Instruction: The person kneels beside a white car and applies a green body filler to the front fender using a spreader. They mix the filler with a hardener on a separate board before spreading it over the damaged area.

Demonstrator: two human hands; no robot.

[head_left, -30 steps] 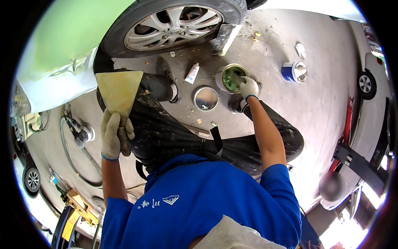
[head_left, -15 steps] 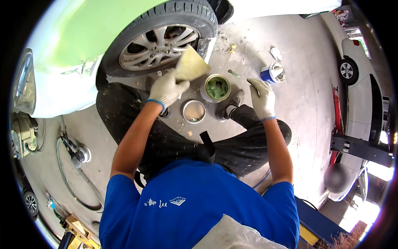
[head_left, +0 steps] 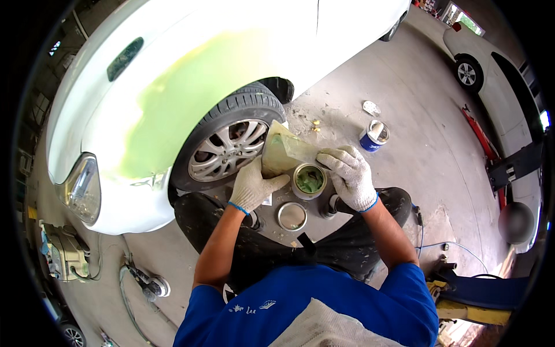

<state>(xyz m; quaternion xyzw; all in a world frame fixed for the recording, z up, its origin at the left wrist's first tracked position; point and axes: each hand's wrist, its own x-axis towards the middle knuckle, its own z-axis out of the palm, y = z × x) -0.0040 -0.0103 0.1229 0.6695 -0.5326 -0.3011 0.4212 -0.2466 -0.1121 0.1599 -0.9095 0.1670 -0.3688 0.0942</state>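
Note:
My gloved left hand (head_left: 253, 186) is closed on the lower corner of a yellowish, smeared mixing board (head_left: 276, 162), held up in front of the car wheel. At the board's right side my gloved right hand (head_left: 350, 172) grips a scraper, its thin flat blade (head_left: 303, 151) lying over or against the board. The fingers hide its handle. Just below, between my hands, an open can (head_left: 309, 181) holds green putty. A round metal lid (head_left: 292, 216) lies on the floor nearer to me.
A white car (head_left: 144, 191) with a yellow-green patch on its fender (head_left: 191, 98) stands at the left, its wheel (head_left: 228, 150) close to my left hand. A blue-and-white can (head_left: 374, 136) stands on the right. A sander (head_left: 151, 284) with a hose lies at lower left.
My right hand has brought the scraper left to the board; before, it was apart, with green putty on its tip. The view has shifted to show more of the car.

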